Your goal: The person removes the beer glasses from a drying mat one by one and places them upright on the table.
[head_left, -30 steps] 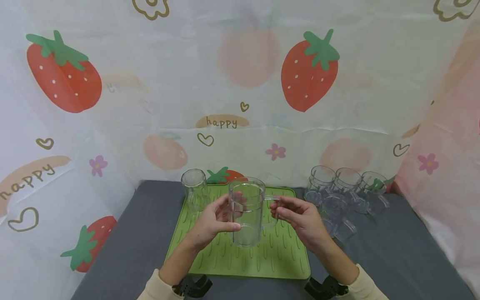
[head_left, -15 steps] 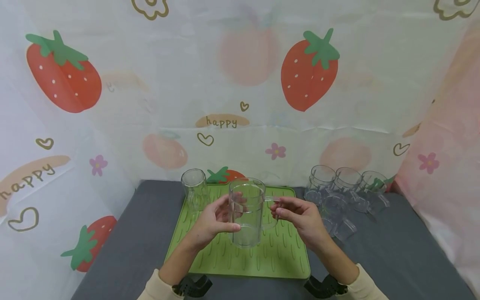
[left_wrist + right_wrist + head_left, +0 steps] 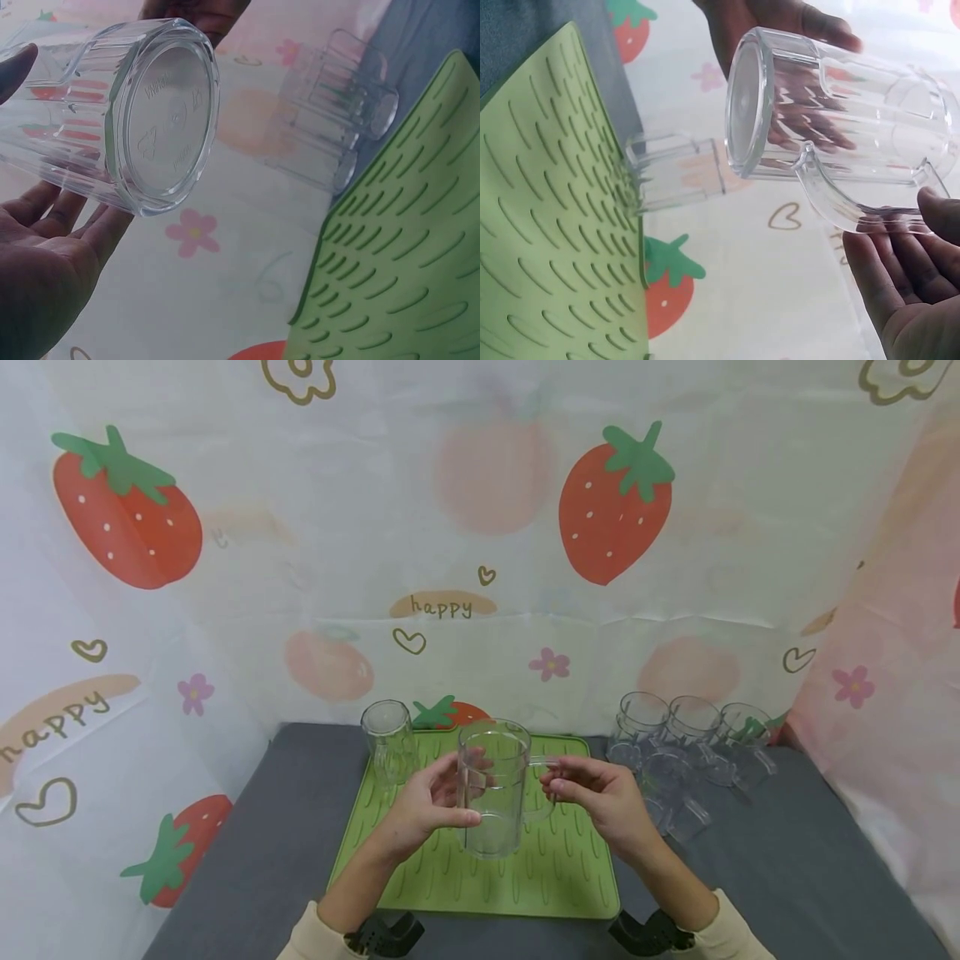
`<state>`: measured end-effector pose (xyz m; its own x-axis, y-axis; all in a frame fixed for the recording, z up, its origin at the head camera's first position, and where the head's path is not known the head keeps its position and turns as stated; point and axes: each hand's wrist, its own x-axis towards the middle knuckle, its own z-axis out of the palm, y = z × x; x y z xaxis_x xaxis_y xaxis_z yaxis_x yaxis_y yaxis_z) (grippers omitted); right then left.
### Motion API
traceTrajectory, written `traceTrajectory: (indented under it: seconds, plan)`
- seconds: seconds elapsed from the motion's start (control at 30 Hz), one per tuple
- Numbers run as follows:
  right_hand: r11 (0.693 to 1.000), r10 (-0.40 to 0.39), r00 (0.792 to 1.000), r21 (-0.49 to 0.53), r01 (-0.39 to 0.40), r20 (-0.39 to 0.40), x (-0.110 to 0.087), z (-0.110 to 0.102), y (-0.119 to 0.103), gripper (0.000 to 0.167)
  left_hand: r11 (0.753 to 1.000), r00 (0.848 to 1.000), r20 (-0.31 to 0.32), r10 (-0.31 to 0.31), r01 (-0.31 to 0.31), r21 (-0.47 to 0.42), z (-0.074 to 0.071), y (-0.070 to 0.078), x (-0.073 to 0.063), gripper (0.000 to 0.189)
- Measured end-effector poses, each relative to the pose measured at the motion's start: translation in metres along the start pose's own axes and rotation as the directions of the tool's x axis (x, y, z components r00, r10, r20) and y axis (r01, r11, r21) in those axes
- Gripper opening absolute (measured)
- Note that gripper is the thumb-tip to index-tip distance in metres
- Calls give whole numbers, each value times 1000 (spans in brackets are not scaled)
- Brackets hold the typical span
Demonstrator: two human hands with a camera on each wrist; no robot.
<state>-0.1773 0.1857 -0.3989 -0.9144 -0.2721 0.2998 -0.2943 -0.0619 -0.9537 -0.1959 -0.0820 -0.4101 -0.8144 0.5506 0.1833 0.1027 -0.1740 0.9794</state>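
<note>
A clear mug (image 3: 497, 810) is held upright above the green ridged mat (image 3: 555, 877), its handle pointing right. My left hand (image 3: 420, 806) grips the mug's body from the left, thumb in front and fingers behind. On the other side my right hand (image 3: 603, 793) pinches the handle between thumb and fingers. The left wrist view shows the mug's round base (image 3: 172, 124) with embossed marks too faint to read. In the right wrist view the handle (image 3: 855, 214) lies between my right thumb and fingers. Another clear mug (image 3: 390, 747) stands at the mat's back left corner.
Several clear mugs (image 3: 693, 735) stand grouped on the grey cloth (image 3: 795, 868) at the back right, beyond the mat. A white curtain (image 3: 337, 552) printed with strawberries hangs behind the table. Its pink side (image 3: 892, 718) borders the right.
Both hands keep the same grip on the mug, which stays in nearly the same place. The head view has shifted very slightly.
</note>
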Motion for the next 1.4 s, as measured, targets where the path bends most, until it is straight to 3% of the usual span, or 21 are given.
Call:
traceTrajectory:
  seconds: [0.47, 0.7, 1.4]
  plan:
    - [997, 14, 999, -72, -16, -30, 0, 4, -7, 36, 999, 999, 38, -33, 33, 3, -4, -4, 0, 77]
    - [993, 25, 999, -115, -29, -42, 0, 6, -11, 35, 1000, 997, 69, -17, 16, 13, -7, -7, -1, 78]
    - [968, -114, 988, -236, 87, -103, -6, -13, -18, 31, 996, 997, 71, -42, 36, 77, -12, -4, -11, 73]
